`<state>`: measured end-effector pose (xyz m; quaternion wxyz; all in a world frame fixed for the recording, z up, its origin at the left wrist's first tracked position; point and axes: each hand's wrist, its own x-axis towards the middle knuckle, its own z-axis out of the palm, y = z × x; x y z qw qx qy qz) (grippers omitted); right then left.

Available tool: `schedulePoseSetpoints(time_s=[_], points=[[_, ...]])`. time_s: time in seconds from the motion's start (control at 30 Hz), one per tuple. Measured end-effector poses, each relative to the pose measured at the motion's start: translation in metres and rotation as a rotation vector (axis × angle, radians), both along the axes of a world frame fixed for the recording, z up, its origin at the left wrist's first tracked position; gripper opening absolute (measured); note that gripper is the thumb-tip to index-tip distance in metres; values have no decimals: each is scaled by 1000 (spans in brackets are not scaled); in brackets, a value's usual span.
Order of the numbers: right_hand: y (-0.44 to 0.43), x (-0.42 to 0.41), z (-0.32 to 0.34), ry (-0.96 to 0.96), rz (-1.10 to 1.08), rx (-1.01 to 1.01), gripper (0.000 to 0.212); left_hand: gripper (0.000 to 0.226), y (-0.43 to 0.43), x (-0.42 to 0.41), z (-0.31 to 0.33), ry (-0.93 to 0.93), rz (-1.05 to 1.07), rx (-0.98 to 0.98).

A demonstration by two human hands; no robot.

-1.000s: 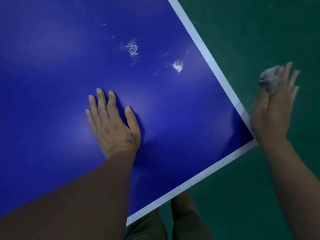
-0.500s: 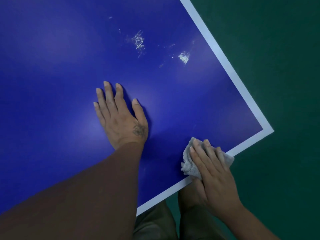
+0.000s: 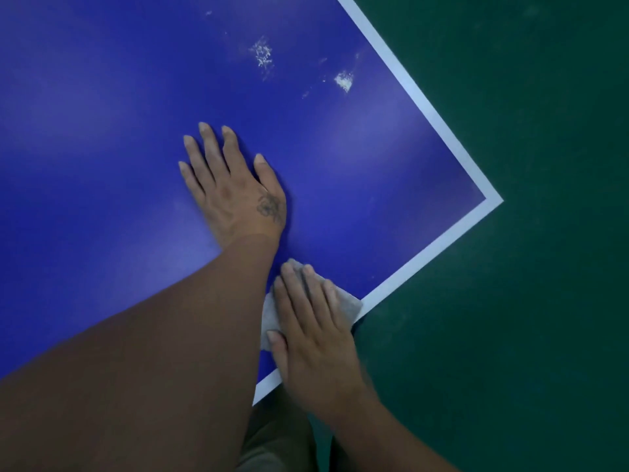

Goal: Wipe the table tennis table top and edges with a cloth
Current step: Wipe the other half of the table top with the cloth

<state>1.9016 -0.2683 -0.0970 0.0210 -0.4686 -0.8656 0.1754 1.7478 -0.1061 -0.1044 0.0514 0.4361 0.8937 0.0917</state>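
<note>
The blue table tennis table (image 3: 102, 131) fills the left and middle of the head view, with a white border line and its corner (image 3: 490, 201) at the right. My left hand (image 3: 231, 189) lies flat on the blue top, fingers straight. My right hand (image 3: 313, 335) presses a grey-white cloth (image 3: 350, 304) flat against the top at the near white edge, just right of my left forearm. Most of the cloth is hidden under the fingers. White dusty smudges (image 3: 262, 56) and a smaller white patch (image 3: 343, 81) mark the top near the far right edge.
Dark green floor (image 3: 527, 267) surrounds the table on the right and below. My legs in dark trousers (image 3: 279, 437) stand against the near edge under my arms.
My right hand came from the air off the table's right edge down onto the near edge with the cloth. It then slid left along that edge toward my left forearm. My left hand stayed planted.
</note>
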Motion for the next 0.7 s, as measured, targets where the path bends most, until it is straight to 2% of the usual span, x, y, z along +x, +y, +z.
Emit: schedulePoseSetpoints(time_s=[0.13, 0.23, 0.33, 0.4, 0.53, 0.7], points=[[39, -2, -6, 25, -77, 43, 68, 64, -2, -5, 1, -25, -14, 7], [104, 17, -8, -102, -263, 100, 78, 63, -3, -5, 2, -36, -17, 16], [170, 37, -2, -163, -477, 24, 89, 63, -3, -4, 2, -17, -17, 8], [187, 42, 2, -220, -546, -10, 90, 63, -3, -3, 1, -5, -18, 4], [137, 25, 4, -236, -561, 47, 83, 64, -1, -2, 1, -1, -15, -13], [68, 20, 1, -178, -447, 87, 80, 68, 2, 1, 0, 16, 4, -36]])
